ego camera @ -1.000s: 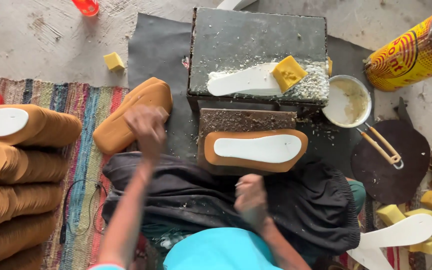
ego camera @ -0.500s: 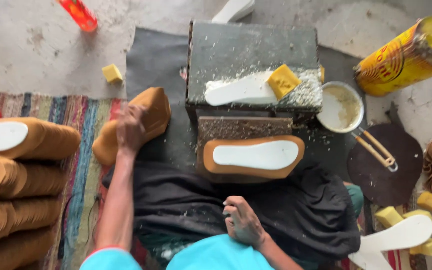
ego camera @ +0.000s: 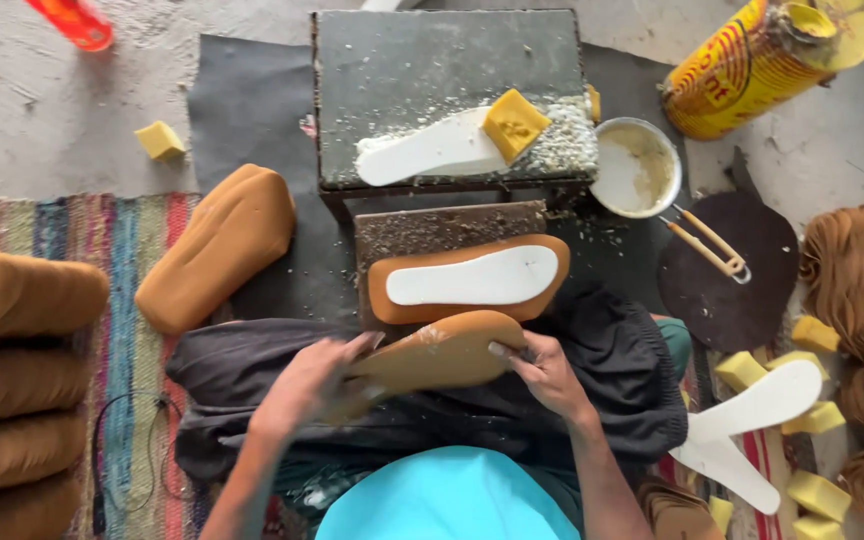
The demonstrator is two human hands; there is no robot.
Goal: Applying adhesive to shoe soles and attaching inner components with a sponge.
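Note:
Both my hands hold one tan shoe sole [ego camera: 432,355] over my lap. My left hand [ego camera: 307,385] grips its left end and my right hand [ego camera: 547,372] pinches its right end. Just beyond it, on a small dark board [ego camera: 432,225], lies another tan sole [ego camera: 407,300] with a white insole [ego camera: 472,277] stuck on top. Further out, a white insole [ego camera: 427,150] and a yellow sponge [ego camera: 514,122] rest on a dark stone slab [ego camera: 432,70].
A stack of tan soles [ego camera: 217,245] lies at the left on the dark mat, with more stacks [ego camera: 22,290] on the striped rug. At right are a white glue bowl [ego camera: 637,165], a yellow can [ego camera: 752,65], a brush [ego camera: 707,240], loose white insoles [ego camera: 752,410] and yellow sponges [ego camera: 742,370].
My left hand left the stack of soles at the left and came back with one tan sole. My right hand rose from my lap and took its other end.

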